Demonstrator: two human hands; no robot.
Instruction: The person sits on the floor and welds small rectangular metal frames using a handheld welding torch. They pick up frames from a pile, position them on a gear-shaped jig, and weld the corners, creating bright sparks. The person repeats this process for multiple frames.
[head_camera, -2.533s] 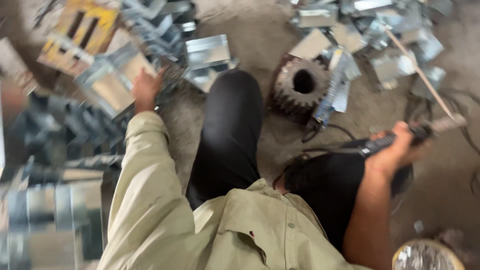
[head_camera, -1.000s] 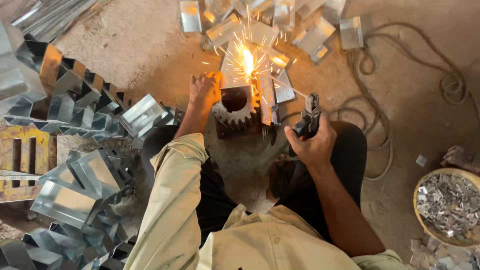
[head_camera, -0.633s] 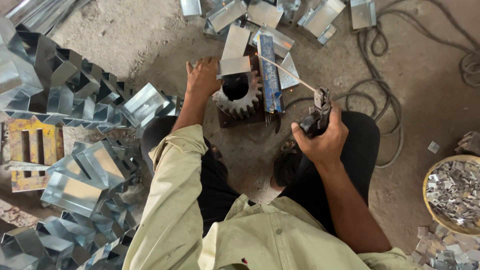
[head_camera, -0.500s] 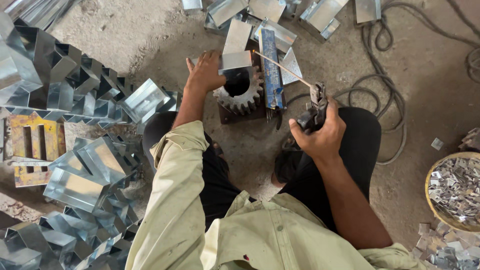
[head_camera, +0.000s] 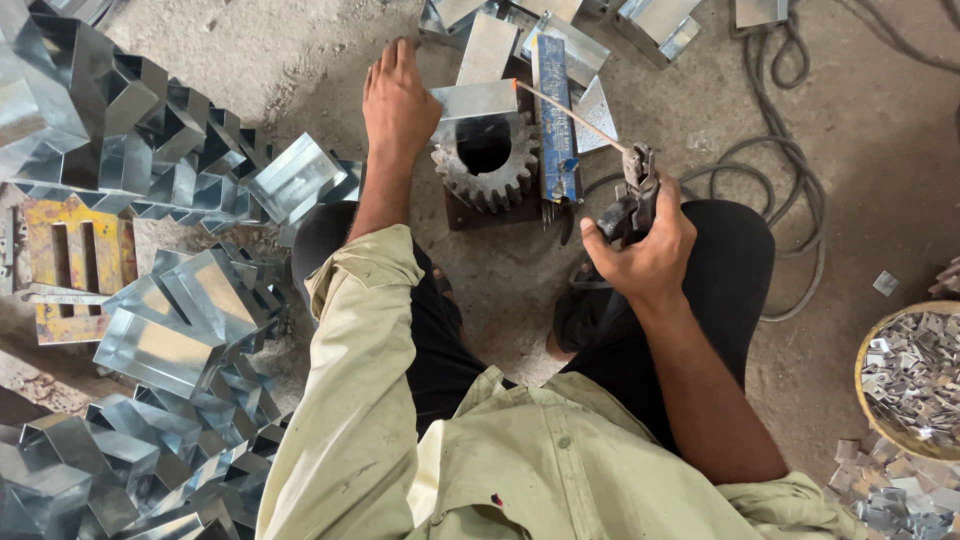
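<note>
While the left hand (head_camera: 398, 100) presses flat on the folded metal piece (head_camera: 478, 98) atop the gear (head_camera: 487, 165), steadying it, the right hand (head_camera: 645, 255) clenches the welding holder (head_camera: 630, 205), rod (head_camera: 570, 112) tip at the seam

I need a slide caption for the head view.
Right hand holds a welding rod holder; left hand rests beside a gear.

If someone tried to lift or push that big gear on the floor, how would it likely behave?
The steel gear looks thick and solid, so probably heavy for its size. Lying flat on its plate, it seems unlikely to roll or tip; its teeth should give grip.
</note>
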